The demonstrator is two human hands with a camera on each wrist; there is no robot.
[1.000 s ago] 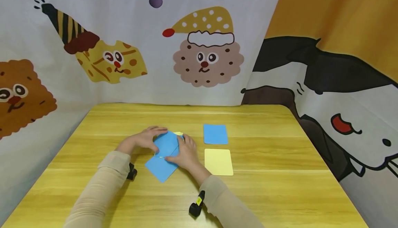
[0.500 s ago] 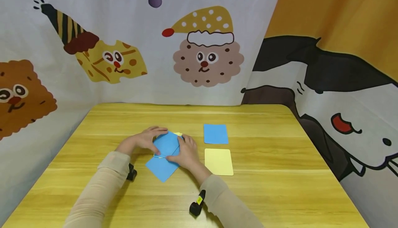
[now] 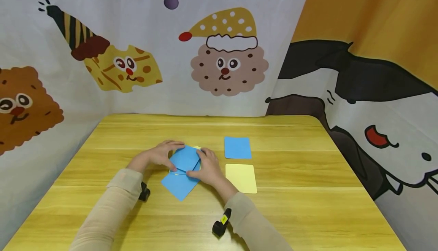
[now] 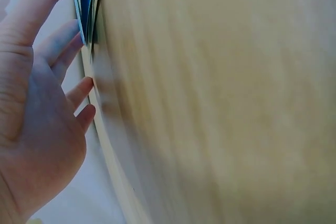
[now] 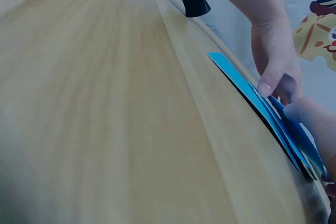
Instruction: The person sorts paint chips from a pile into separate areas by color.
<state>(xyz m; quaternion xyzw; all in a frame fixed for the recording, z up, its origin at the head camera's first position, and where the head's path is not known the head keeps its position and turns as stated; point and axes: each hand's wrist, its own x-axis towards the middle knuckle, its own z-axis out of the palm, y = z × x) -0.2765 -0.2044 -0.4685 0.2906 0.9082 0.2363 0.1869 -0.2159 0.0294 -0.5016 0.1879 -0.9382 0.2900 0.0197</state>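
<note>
A loose pile of square paper cards lies left of centre on the table, a blue card point(image 3: 184, 158) on top. Another blue card point(image 3: 180, 188) sticks out toward the near side, and a sliver of a yellow card point(image 3: 197, 147) shows behind. My left hand point(image 3: 160, 155) holds the pile's left side, thumb at the near edge and fingers at the far edge. On the opposite side my right hand point(image 3: 209, 168) grips it between thumb and fingers. In the right wrist view, blue cards point(image 5: 252, 95) fan slightly apart at their edges. How many lie beneath is hidden.
Right of the pile, a single blue card point(image 3: 237, 147) lies flat, with a yellow card point(image 3: 241, 178) nearer. Both rest on the wooden table point(image 3: 301, 190). A printed cloth point(image 3: 137, 26) hangs behind the table's far edge.
My right hand has shifted slightly to the right. A wider strip of blue card now shows beside its thumb, under the top card. The left hand has hardly moved.
</note>
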